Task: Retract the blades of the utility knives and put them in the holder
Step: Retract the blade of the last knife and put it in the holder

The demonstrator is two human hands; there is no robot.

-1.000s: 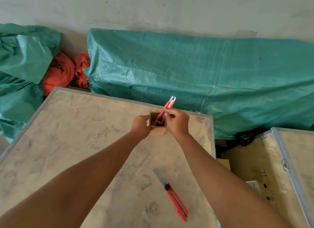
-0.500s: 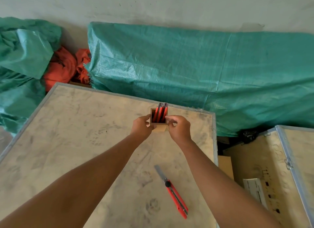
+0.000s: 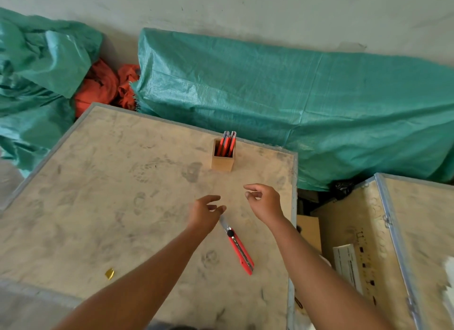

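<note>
Low in the frame's centre, a red plastic utility knife (image 3: 239,250) with its blade out is seen flat on the dusty plywood crate top (image 3: 98,194). Just above, the left hand (image 3: 205,213) and right hand (image 3: 265,200) are held open, empty. Further up, red knives (image 3: 228,143) are stood upright in the square wooden holder (image 3: 222,161).

Red utility knife (image 3: 239,251) on a smudged tan board (image 3: 98,194); pale wooden holder (image 3: 221,160); teal tarp (image 3: 294,103).
</note>
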